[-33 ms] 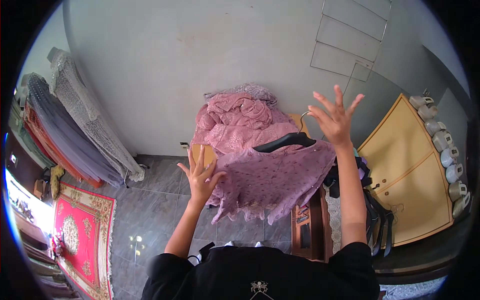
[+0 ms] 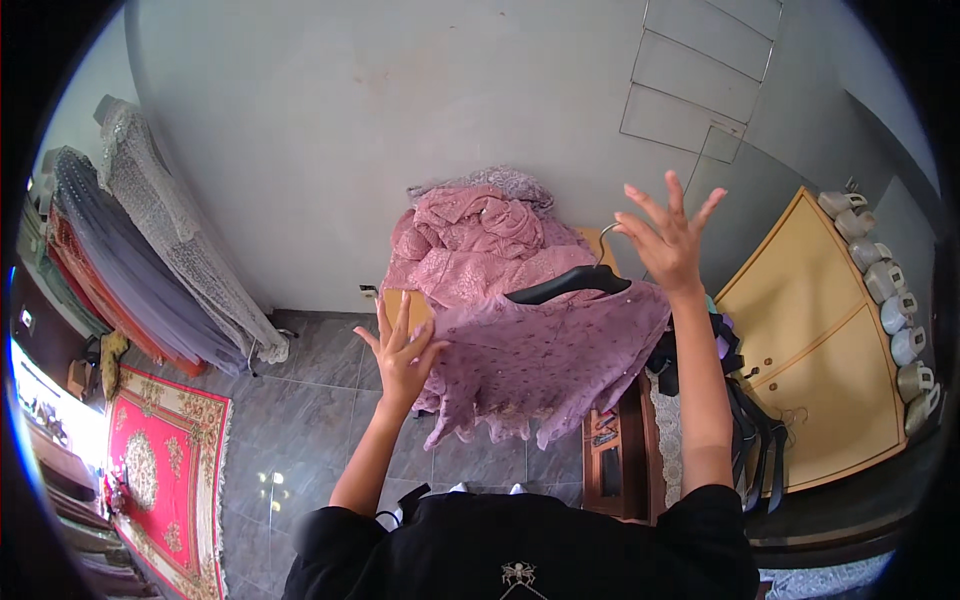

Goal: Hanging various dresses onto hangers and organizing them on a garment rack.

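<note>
A mauve beaded lace garment (image 2: 545,350) hangs in front of me on a black clothes hanger (image 2: 572,284). My right hand (image 2: 668,245) pinches the hanger's metal hook between thumb and forefinger, with the other fingers spread upward. On the garment's left shoulder, my left hand (image 2: 402,355) closes thumb and finger on the fabric while its remaining fingers stay raised. The hanger's left end meets the fabric, and I cannot tell how far it reaches inside. Behind the garment lies a heap of pink lace clothes (image 2: 480,235) on a light wooden surface (image 2: 402,306).
Gowns (image 2: 185,245) hang along the left wall above a red patterned rug (image 2: 145,450). To the right are a yellow wooden cabinet (image 2: 820,350) with several pale containers along its edge, a brown wooden cabinet (image 2: 632,450) and black hangers (image 2: 760,440). A wire rack (image 2: 700,60) is mounted on the wall.
</note>
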The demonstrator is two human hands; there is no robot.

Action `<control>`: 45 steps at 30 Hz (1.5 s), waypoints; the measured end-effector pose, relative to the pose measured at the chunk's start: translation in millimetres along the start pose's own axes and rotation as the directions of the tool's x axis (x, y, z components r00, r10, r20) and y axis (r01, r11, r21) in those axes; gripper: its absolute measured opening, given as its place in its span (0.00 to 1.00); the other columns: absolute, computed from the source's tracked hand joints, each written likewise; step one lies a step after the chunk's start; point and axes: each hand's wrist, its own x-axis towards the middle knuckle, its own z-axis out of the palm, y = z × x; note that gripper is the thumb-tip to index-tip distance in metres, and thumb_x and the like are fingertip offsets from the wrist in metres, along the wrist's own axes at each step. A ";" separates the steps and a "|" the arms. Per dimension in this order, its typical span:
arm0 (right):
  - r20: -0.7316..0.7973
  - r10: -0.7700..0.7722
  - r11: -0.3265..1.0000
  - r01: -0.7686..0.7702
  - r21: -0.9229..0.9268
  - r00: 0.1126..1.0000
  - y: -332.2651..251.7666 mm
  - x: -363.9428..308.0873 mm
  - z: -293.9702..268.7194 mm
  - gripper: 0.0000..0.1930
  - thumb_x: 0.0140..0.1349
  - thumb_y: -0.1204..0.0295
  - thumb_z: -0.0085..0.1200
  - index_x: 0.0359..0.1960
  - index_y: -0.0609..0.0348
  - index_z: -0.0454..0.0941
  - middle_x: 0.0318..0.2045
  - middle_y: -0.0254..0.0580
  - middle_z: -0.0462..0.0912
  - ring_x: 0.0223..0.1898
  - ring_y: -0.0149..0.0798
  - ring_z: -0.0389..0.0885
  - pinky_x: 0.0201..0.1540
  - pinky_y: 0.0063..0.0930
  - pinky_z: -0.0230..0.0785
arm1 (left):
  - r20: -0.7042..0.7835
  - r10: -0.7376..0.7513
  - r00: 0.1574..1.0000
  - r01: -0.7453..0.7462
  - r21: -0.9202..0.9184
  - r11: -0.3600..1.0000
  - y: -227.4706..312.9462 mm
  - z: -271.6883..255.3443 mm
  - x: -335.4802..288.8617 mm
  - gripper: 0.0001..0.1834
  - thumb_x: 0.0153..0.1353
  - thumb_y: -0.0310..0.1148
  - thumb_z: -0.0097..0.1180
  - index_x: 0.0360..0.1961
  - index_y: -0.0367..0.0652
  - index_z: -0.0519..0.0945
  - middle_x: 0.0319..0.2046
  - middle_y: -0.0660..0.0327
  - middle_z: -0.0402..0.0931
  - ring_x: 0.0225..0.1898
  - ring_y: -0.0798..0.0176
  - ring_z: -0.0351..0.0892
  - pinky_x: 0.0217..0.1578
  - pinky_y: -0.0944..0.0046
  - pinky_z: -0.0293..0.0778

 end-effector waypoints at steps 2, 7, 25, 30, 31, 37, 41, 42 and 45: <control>0.026 -0.015 1.000 0.015 0.015 1.000 -1.5 -1.9 0.9 0.07 0.42 0.65 0.63 0.25 0.38 0.79 0.49 0.14 0.72 0.64 0.42 0.55 0.62 0.63 0.18 | -0.029 0.034 0.999 -0.034 0.024 0.999 -1.5 3.8 -1.1 0.14 0.41 0.40 0.66 0.32 0.51 0.84 0.61 0.61 0.59 0.66 0.43 0.43 0.55 0.29 0.22; 0.102 0.029 0.999 -0.031 0.013 0.994 -12.9 -1.4 -2.1 0.05 0.44 0.64 0.62 0.24 0.39 0.79 0.49 0.13 0.72 0.64 0.43 0.54 0.61 0.67 0.17 | -0.123 0.095 0.988 -0.085 0.082 0.993 8.9 14.3 -4.8 0.11 0.43 0.32 0.64 0.31 0.55 0.84 0.61 0.62 0.59 0.66 0.44 0.42 0.56 0.29 0.22; 0.189 0.114 0.992 -0.121 0.023 0.975 -21.5 -15.4 5.4 0.04 0.46 0.62 0.60 0.21 0.40 0.78 0.48 0.11 0.72 0.64 0.42 0.53 0.58 0.71 0.16 | -0.024 0.156 0.987 -0.155 0.021 0.988 -20.2 -6.7 -6.0 0.25 0.44 0.50 0.63 0.46 0.59 0.78 0.66 0.53 0.42 0.67 0.41 0.29 0.55 0.27 0.24; 0.144 0.098 0.994 -0.103 0.028 0.985 -24.6 -6.5 0.9 0.05 0.44 0.63 0.62 0.24 0.39 0.79 0.48 0.13 0.73 0.64 0.44 0.54 0.59 0.70 0.16 | 0.209 0.094 0.973 -0.080 -0.072 0.994 -14.0 -0.8 33.5 0.27 0.41 0.49 0.64 0.44 0.52 0.79 0.65 0.53 0.46 0.66 0.40 0.32 0.53 0.25 0.28; 0.129 0.080 0.996 -0.085 0.034 0.988 -24.2 -4.6 1.2 0.05 0.44 0.63 0.62 0.24 0.39 0.79 0.48 0.13 0.73 0.64 0.44 0.54 0.59 0.70 0.16 | 0.269 0.128 0.955 -0.105 -0.097 0.990 -8.8 -0.7 37.6 0.25 0.40 0.50 0.65 0.41 0.51 0.81 0.65 0.54 0.48 0.66 0.40 0.35 0.53 0.25 0.29; 0.148 0.017 0.997 -0.028 0.069 0.989 -18.6 -7.2 -4.3 0.04 0.43 0.64 0.62 0.23 0.39 0.79 0.48 0.13 0.73 0.64 0.43 0.53 0.60 0.69 0.16 | 0.420 0.189 0.888 -0.069 -0.286 0.956 -2.6 19.7 30.9 0.16 0.49 0.39 0.61 0.41 0.50 0.81 0.65 0.58 0.48 0.66 0.39 0.34 0.53 0.24 0.29; 0.226 0.001 0.985 -0.039 0.166 0.974 -22.4 -7.0 -8.8 0.04 0.43 0.64 0.62 0.22 0.39 0.80 0.49 0.14 0.73 0.64 0.42 0.53 0.60 0.69 0.16 | 0.483 0.158 0.861 0.005 -0.319 0.948 7.7 21.6 23.5 0.21 0.48 0.44 0.61 0.44 0.49 0.80 0.65 0.58 0.48 0.66 0.39 0.33 0.53 0.24 0.28; 0.229 0.004 0.986 -0.042 0.163 0.973 -24.2 -7.3 -9.2 0.04 0.43 0.64 0.62 0.22 0.39 0.80 0.49 0.14 0.73 0.64 0.42 0.53 0.60 0.69 0.16 | 0.482 0.172 0.859 -0.021 -0.303 0.953 15.7 20.7 23.9 0.23 0.47 0.46 0.62 0.45 0.49 0.79 0.65 0.58 0.48 0.66 0.39 0.34 0.53 0.24 0.28; 0.253 -0.038 0.982 -0.011 0.190 0.967 -31.3 -4.9 -8.8 0.03 0.44 0.64 0.61 0.22 0.39 0.80 0.49 0.15 0.73 0.64 0.42 0.53 0.60 0.69 0.15 | 0.425 0.159 0.891 -0.045 -0.267 0.963 37.9 22.3 30.4 0.23 0.44 0.45 0.64 0.43 0.50 0.80 0.65 0.57 0.49 0.66 0.39 0.35 0.52 0.23 0.27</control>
